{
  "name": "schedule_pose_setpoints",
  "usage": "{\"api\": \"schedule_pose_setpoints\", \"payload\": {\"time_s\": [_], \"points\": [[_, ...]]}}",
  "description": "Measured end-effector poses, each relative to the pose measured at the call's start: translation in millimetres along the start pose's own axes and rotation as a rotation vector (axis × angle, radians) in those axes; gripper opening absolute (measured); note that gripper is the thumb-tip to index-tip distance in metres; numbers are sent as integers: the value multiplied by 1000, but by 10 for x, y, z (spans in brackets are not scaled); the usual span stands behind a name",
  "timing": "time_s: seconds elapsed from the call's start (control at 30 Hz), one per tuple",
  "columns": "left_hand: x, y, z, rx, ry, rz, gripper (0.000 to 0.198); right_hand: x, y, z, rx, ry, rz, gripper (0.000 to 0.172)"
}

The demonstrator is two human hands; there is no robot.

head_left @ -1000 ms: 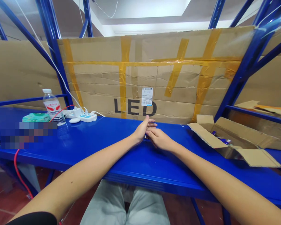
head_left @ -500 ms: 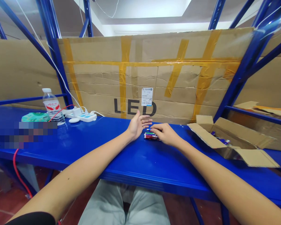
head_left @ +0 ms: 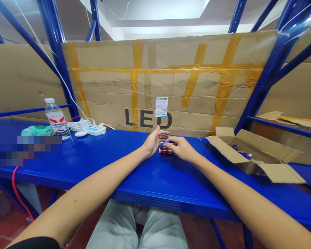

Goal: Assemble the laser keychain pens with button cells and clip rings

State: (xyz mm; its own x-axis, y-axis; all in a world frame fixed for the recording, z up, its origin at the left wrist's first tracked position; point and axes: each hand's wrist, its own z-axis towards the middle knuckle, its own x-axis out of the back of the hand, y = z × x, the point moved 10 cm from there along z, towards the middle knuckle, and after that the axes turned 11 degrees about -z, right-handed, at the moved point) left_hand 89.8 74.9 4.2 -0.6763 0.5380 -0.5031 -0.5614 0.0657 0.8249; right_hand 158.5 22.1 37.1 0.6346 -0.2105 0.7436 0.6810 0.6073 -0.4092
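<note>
Near the middle of the blue table (head_left: 150, 180), several small shiny metallic cylinders (head_left: 165, 151) lie side by side; a red one is nearest me. Their exact kind is too small to make out. My right hand (head_left: 181, 148) reaches over their right ends, fingertips closed on a small blue cylinder (head_left: 168, 142) at the far side of the row. At the left end stands my left hand (head_left: 152, 142), open and on edge, palm toward the row, thumb up and fingers stretched out behind it. My right fingers partly cover the cylinders.
An open cardboard box (head_left: 248, 155) with several blue cylinders stands at right. On the left are a water bottle (head_left: 57, 119), a green packet (head_left: 37, 130) and a white power strip (head_left: 93, 129) with cables. A large cardboard panel (head_left: 106, 93) closes off the back.
My left hand has turned more upright and its fingers have come in behind the row. My right hand has shifted slightly left with the blue cylinder, and its fingers now cover more of the row.
</note>
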Motion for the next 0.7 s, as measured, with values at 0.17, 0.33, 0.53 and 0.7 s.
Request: {"api": "schedule_pose_setpoints", "payload": {"time_s": [0.17,0.33,0.53,0.7], "points": [[-14,-9,-2,10,-15,-6,60,47,-67,-11,20,13,-46,29],[-13,-18,-1,28,-14,-3,62,63,-60,-10,17,25,11,22],[-16,-27,-1,37,-20,-12,62,77,-51,-8,17,26,-7,23],[-18,-19,-4,39,-22,-21,63,90,-56,-13,17,18,-23,25]]}}
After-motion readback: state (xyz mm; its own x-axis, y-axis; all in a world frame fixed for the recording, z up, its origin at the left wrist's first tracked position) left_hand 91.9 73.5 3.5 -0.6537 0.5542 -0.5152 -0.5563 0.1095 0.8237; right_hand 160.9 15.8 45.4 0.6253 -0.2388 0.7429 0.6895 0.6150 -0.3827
